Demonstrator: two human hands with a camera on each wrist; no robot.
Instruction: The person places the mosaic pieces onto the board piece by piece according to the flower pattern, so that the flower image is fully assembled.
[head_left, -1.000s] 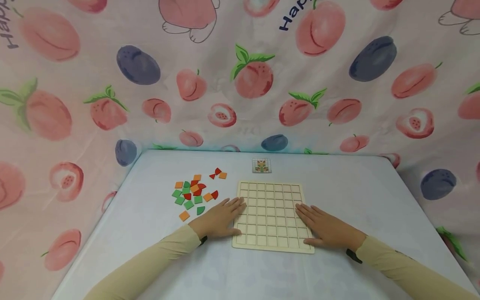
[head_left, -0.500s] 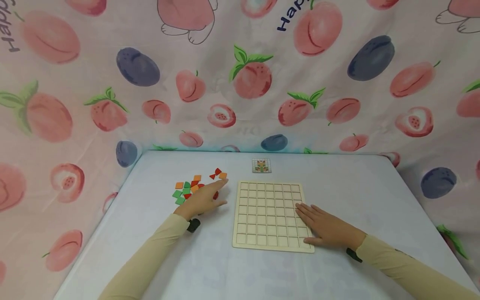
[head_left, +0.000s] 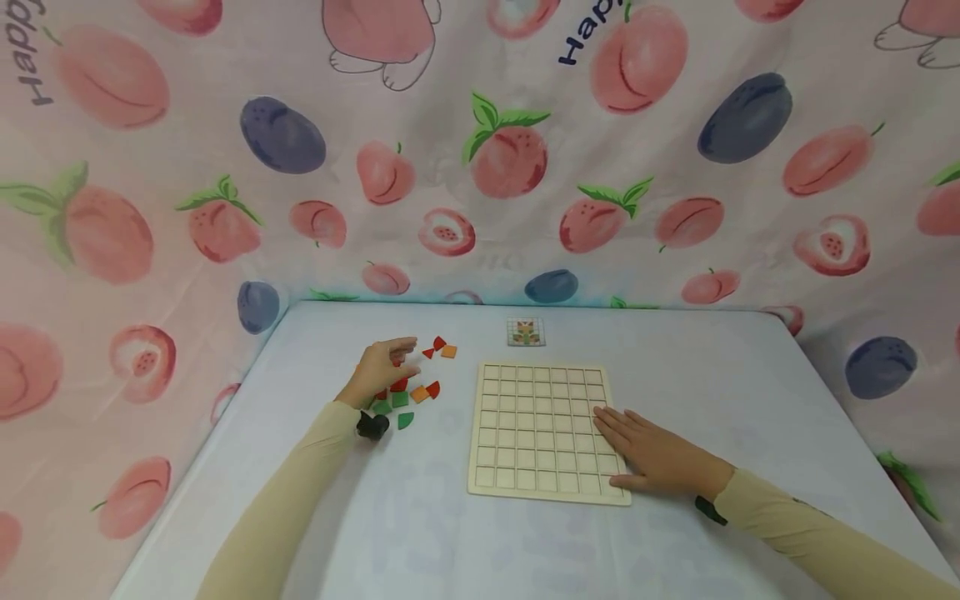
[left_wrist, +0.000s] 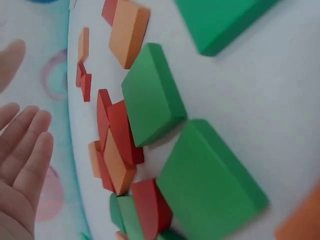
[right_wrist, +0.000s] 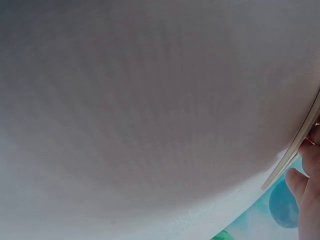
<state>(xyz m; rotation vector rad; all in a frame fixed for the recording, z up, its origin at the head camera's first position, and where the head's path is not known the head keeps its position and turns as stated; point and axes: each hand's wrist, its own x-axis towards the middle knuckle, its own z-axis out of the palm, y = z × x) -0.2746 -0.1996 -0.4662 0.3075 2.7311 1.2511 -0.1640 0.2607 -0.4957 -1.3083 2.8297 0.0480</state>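
Observation:
Over the pile of small coloured tiles my left hand (head_left: pixel 381 368) hovers, fingers extended and nothing in its grasp. The left wrist view shows its palm and fingers (left_wrist: pixel 30 150) above green tiles (left_wrist: pixel 152 95), red tiles (left_wrist: pixel 150 207) and orange tiles (left_wrist: pixel 129 32). Part of the pile is hidden behind that hand in the head view. My right hand (head_left: pixel 660 454) rests flat on the right edge of a pale wooden grid board (head_left: pixel 536 433), fingers straight. In the right wrist view the board's edge (right_wrist: pixel 287 162) shows beside the fingers.
Behind the board lies a small pattern card (head_left: pixel 526 332) with a coloured figure on a grid. A red piece (head_left: pixel 439 342) and an orange square (head_left: pixel 449 352) lie apart from the pile. A fruit-print cloth (head_left: pixel 510 242) hangs along the table's back edge.
My left hand has lifted off the board's left edge and moved left over the tile pile. The right hand has stayed on the board's right side.

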